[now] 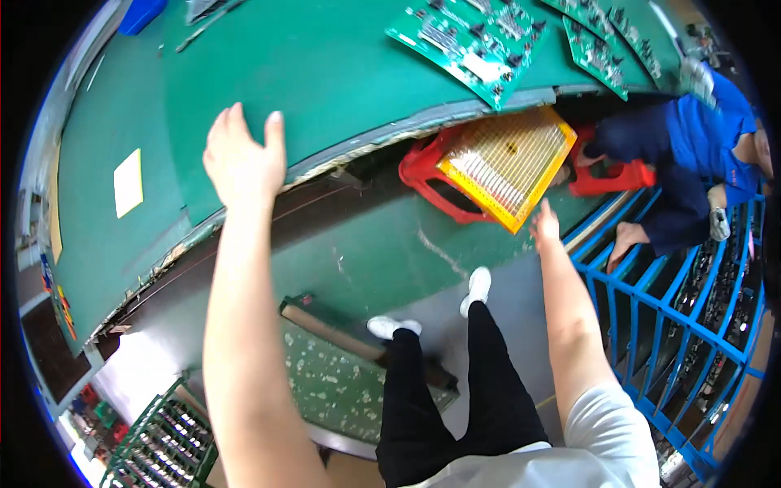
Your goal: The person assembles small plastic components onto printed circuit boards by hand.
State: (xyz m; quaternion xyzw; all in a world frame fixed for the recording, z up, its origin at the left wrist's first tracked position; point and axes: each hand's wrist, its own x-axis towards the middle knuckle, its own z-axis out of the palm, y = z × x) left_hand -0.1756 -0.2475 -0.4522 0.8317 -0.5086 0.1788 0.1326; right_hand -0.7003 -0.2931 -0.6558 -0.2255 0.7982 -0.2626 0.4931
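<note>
My left hand point(241, 156) rests flat on the edge of the green-topped workbench point(325, 73), fingers spread, holding nothing. My right hand point(545, 224) reaches down with fingers extended toward a yellow mesh tray point(508, 163) that lies on a red plastic stool point(423, 167) under the bench edge. The fingertips are just below the tray's lower corner, not gripping it. My legs in black trousers and white shoes point(476, 285) stand on the green floor.
Several green circuit boards point(472, 41) lie on the bench's far side. A person in blue point(700, 154) crouches at the right by another red stool point(618, 175). A blue rack point(683, 325) stands at the right; a green wire rack point(163, 447) at lower left.
</note>
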